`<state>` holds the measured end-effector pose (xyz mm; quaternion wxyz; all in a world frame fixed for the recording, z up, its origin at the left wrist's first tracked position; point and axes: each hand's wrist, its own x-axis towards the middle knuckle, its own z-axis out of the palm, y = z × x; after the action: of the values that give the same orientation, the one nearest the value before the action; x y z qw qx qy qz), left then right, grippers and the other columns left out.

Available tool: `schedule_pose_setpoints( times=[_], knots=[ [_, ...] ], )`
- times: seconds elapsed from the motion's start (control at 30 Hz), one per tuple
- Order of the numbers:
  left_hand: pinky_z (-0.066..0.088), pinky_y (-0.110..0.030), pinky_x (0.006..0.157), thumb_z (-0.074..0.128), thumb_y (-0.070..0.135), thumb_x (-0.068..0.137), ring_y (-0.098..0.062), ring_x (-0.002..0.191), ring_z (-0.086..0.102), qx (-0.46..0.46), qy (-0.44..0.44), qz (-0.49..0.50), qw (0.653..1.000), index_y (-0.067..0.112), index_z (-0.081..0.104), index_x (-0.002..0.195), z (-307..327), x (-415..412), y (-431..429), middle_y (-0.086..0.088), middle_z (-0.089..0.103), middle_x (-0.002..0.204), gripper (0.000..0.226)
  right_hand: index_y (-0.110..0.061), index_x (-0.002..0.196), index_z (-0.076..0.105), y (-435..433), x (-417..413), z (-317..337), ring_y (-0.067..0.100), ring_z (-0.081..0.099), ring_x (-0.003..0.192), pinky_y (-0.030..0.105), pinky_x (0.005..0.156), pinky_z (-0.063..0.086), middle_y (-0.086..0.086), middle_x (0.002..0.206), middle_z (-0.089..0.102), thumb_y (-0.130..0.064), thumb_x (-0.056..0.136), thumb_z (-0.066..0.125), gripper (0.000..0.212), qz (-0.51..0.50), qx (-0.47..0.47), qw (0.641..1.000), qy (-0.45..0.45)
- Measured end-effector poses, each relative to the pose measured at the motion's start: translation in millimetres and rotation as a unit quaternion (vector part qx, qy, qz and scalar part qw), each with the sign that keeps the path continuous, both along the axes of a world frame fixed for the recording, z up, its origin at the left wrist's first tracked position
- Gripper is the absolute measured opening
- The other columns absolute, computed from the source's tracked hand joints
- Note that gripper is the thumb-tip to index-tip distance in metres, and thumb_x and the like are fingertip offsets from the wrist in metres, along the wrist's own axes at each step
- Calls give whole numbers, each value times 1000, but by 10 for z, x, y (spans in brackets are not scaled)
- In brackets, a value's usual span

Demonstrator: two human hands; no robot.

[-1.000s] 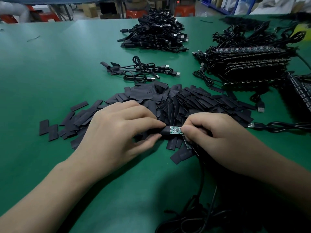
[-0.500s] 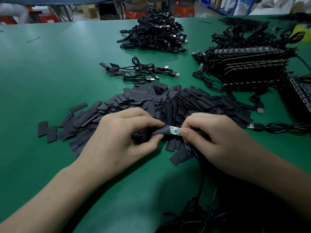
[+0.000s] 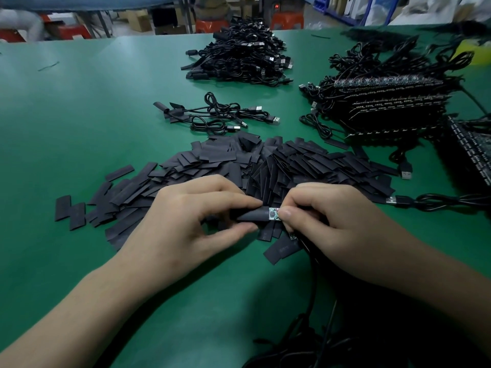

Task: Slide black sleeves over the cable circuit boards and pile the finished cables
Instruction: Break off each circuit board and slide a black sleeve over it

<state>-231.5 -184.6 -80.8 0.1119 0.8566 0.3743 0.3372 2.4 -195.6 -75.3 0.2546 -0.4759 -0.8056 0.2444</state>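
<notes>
My left hand (image 3: 186,221) pinches a black sleeve (image 3: 252,215) between thumb and forefinger. My right hand (image 3: 334,224) pinches a small green circuit board (image 3: 273,214) whose left part is inside the sleeve; only a short end shows. The board's black cable (image 3: 313,282) runs down from my right hand toward the near edge. A heap of loose black sleeves (image 3: 265,166) lies just behind both hands. A few sleeved cables (image 3: 212,115) lie behind that heap, and a big pile of cables (image 3: 244,57) sits further back.
Stacks of cables with bare boards (image 3: 385,102) stand at the right. A USB plug and cable (image 3: 403,201) lie right of my right hand. More cable loops (image 3: 305,349) lie at the near edge. The green table (image 3: 79,115) stretches left.
The sleeve has slid a little further over the board, leaving less of the green board showing. Both hands stay in nearly the same place.
</notes>
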Motion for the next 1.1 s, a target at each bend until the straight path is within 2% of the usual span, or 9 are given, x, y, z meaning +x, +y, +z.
schedule_pose_setpoints(
  times=[0.1, 0.27, 0.4, 0.5, 0.63, 0.7, 0.9, 1.1],
  knots=[
    [52, -22, 77, 80, 34, 84, -3, 83, 66, -9, -5, -14, 1000, 18, 80, 104, -11, 31, -16, 9, 71, 95, 26, -29, 74, 59, -3, -5, -15, 9, 54, 75, 22, 64, 36, -11, 74, 55, -31, 101, 55, 27, 11, 1, 1000, -7],
    [50, -21, 72, 78, 34, 82, -8, 79, 66, -33, -39, 3, 999, 22, 80, 103, -36, 97, -40, 10, 71, 90, 25, -30, 79, 66, 11, 4, -44, 10, 57, 75, 23, 64, 38, -11, 74, 60, -29, 101, 60, 22, 19, 15, 1000, 0],
    [49, -19, 72, 80, 32, 83, -6, 78, 65, -31, -54, 27, 998, 23, 80, 103, -37, 105, -32, 10, 71, 87, 22, -28, 95, 66, 19, 23, -36, 15, 57, 64, 22, 57, 40, -4, 69, 61, -28, 95, 68, 2, 6, 36, 997, 64],
    [49, -17, 73, 80, 33, 81, -4, 79, 66, -41, -89, 51, 994, 24, 80, 100, -20, 94, -21, 11, 72, 87, 21, -24, 96, 65, 17, 57, 7, 12, 64, 70, 18, 63, 46, -8, 74, 66, -17, 92, 73, 11, 0, 95, 992, 87],
    [54, -26, 70, 77, 34, 80, -10, 75, 70, -94, -144, 50, 984, 26, 80, 100, -17, 101, -29, 10, 73, 85, 22, -20, 90, 70, 4, 47, 39, 4, 67, 75, 14, 67, 48, -14, 77, 68, -13, 90, 75, 9, -10, 164, 984, 65],
    [56, -27, 69, 77, 33, 80, -10, 71, 72, -124, -178, 42, 975, 27, 79, 101, -30, 113, -51, 8, 76, 82, 22, -20, 90, 71, -8, 44, 49, 3, 67, 74, 15, 66, 48, -13, 78, 69, -15, 91, 75, 7, -15, 183, 981, 61],
    [53, -14, 69, 80, 24, 81, -7, 69, 75, -207, -268, 18, 941, 21, 78, 101, -49, 148, -82, 3, 78, 75, 20, -22, 90, 71, -17, 48, 45, 10, 67, 72, 25, 64, 49, -10, 80, 71, -16, 91, 73, 7, -18, 214, 975, 59],
    [54, -13, 67, 77, 19, 75, -11, 68, 75, -303, -354, -2, 885, 14, 80, 95, -28, 193, -83, -8, 78, 75, 21, -20, 92, 72, -17, 54, 46, 10, 67, 78, 27, 72, 49, -10, 85, 71, -16, 91, 72, 5, -16, 252, 967, 29]
  ],
)
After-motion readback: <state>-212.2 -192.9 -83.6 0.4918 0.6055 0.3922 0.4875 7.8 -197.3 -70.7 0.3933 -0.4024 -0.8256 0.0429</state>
